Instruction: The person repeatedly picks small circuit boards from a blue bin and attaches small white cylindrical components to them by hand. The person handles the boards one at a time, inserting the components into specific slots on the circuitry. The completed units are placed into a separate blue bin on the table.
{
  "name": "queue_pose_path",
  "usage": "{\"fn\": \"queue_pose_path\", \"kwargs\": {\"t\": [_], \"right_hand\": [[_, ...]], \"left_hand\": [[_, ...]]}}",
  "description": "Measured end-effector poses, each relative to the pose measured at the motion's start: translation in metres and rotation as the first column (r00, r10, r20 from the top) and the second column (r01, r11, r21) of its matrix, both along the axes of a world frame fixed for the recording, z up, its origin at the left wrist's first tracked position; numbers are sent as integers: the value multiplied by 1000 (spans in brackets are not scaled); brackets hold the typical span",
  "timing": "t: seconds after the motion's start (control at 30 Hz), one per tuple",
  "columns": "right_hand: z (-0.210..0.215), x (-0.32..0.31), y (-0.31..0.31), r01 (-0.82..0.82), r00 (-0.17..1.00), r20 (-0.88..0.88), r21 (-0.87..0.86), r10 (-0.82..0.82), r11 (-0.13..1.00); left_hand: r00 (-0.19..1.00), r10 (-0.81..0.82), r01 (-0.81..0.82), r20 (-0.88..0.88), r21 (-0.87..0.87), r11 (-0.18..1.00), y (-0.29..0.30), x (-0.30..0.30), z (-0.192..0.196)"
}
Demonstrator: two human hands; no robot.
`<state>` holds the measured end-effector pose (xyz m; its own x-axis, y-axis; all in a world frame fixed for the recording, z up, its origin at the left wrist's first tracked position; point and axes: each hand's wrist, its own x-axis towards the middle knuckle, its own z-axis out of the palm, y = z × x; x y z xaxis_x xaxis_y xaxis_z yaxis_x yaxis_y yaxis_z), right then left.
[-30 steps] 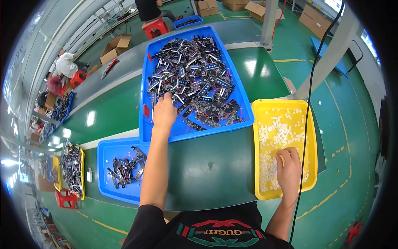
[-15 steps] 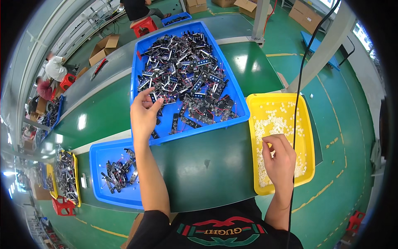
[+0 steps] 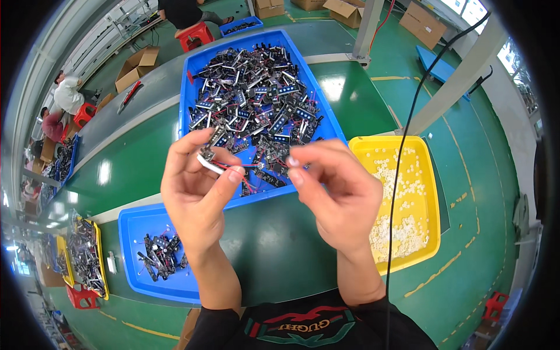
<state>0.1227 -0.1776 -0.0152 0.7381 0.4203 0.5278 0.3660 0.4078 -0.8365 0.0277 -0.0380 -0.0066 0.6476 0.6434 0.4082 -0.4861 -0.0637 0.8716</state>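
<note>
Above the near edge of the large blue tray (image 3: 332, 119), my left hand (image 3: 195, 192) grips a small circuit board (image 3: 211, 147) with a white strip and thin red and black wires. The wires reach across toward my right hand (image 3: 344, 195). Its thumb and index finger pinch a small white ring (image 3: 293, 161), partly hidden by the fingertips. A pile of similar boards (image 3: 251, 87) fills most of the large tray. At the right stands a yellow tray (image 3: 429, 204) with many small white rings (image 3: 402, 233) in it.
A smaller blue tray (image 3: 131, 256) with several boards sits at the near left. A black cable (image 3: 402, 157) hangs down past the yellow tray, in front of a grey post (image 3: 455, 81). Further off are people on red stools (image 3: 195, 36) and cardboard boxes (image 3: 423, 24).
My left hand has lifted a board out of the large tray. My right hand has moved left from the yellow tray with a white ring, close to the left hand.
</note>
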Motion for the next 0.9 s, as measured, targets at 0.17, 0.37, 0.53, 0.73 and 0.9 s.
{"fn": "queue_pose_path", "kwargs": {"t": [0.17, 0.37, 0.53, 0.73, 0.9], "right_hand": [[8, 11, 20, -59, 996, -62, 97, 66, 994], [6, 9, 24, -298, 925, -205, 137, 321, 945], [16, 2, 19, -399, 803, -398, 197, 445, 896], [18, -3, 19, -432, 732, -453, 270, 509, 860], [17, -2, 19, -474, 706, -432, 301, 561, 827]], "left_hand": [[996, 71, -68, 57, -49, 996, -6, -1, 7], [971, 212, -220, 106, 69, 973, -14, -3, 8], [911, 387, -412, 143, 267, 871, -18, -4, 7], [864, 425, -504, 270, 464, 729, -14, -4, 0], [852, 425, -523, 305, 493, 695, -16, -5, 1]]}}
